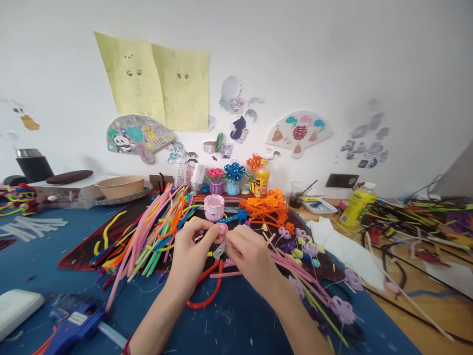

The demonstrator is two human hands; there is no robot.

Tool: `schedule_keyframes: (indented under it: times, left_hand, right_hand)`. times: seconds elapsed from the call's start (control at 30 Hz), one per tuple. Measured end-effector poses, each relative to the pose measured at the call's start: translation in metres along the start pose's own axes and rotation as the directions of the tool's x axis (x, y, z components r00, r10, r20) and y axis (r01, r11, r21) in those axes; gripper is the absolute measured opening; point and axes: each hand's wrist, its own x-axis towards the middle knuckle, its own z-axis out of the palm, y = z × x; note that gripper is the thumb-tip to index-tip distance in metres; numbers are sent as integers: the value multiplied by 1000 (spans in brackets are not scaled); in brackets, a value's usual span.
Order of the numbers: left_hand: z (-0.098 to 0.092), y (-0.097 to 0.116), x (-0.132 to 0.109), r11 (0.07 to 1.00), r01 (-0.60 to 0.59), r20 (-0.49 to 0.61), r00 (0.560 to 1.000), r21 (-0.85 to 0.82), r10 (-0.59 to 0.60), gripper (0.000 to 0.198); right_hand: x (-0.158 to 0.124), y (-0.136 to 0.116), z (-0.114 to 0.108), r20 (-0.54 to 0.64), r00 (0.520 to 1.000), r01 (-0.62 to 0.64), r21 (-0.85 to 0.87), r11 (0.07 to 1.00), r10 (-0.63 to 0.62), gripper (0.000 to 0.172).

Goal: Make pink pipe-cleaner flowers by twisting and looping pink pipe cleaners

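Observation:
My left hand (pixel 190 251) and my right hand (pixel 248 254) meet over the table, fingers pinched together on a small pink pipe-cleaner coil (pixel 220 231). A pink pipe-cleaner strand (pixel 225 274) runs out under my right hand. Red-handled pliers (pixel 209 286) lie on the mat just below both hands. A pink round cup-shaped piece (pixel 214 207) stands behind the hands. A heap of coloured pipe cleaners (pixel 148 236) lies to the left of my left hand.
A blue glue gun (pixel 72 325) lies front left beside a white block (pixel 16 308). Orange pipe-cleaner shapes (pixel 268 209), small flower pots (pixel 225 180), an orange bottle (pixel 262 180) and a yellow bottle (pixel 358 203) stand at the back. Purple pipe-cleaner flowers (pixel 325 291) lie right.

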Motion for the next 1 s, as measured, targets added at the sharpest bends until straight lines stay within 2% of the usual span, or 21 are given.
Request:
schedule_keyframes:
  times: [0.13, 0.17, 0.23, 0.33, 0.43, 0.5, 0.57, 0.67, 0.87, 0.93, 1.0]
  left_hand:
    - [0, 3, 0, 978, 171, 68, 984, -116, -164, 25]
    - [-1, 3, 1, 975, 187, 90, 980, -116, -177, 26]
    - [-2, 2, 2, 983, 164, 132, 979, -83, -153, 28]
    - [-4, 0, 4, 995, -43, 116, 993, 91, 32, 25]
    - [-5, 0, 4, 912, -301, 128, 953, 278, 276, 24]
    - [-5, 0, 3, 867, -390, 172, 920, 310, 352, 25]
    - [-3, 0, 2, 858, -410, 188, 911, 308, 368, 22]
    - [-1, -1, -1, 887, -373, 176, 926, 274, 334, 18]
    - [-2, -2, -1, 951, -271, 150, 957, 148, 249, 13]
    - [-4, -1, 1, 944, -292, 160, 950, 154, 268, 12]
    - [-5, 1, 2, 910, -362, 171, 928, 201, 331, 10]
  right_hand:
    - [-1, -1, 2, 43, 995, 95, -111, 989, -91, 31]
    - [-1, -1, 2, 41, 997, 73, -89, 993, -70, 31]
    - [0, 0, 3, 13, 999, -52, 28, 998, 51, 26]
    - [4, 3, 3, -3, 947, -307, 286, 907, 322, 17]
    - [7, 6, -1, 29, 897, -410, 434, 803, 442, 14]
    - [8, 7, -5, 35, 906, -391, 447, 805, 421, 12]
    - [8, 7, -7, 30, 933, -337, 427, 839, 360, 12]
    - [7, 7, -8, 3, 961, -258, 380, 889, 277, 14]
    - [3, 8, -4, -79, 986, -125, 237, 963, 148, 15]
    - [2, 10, -3, -95, 991, -76, 158, 985, 92, 17]
    - [1, 11, -2, -99, 995, -24, 61, 998, 30, 21]
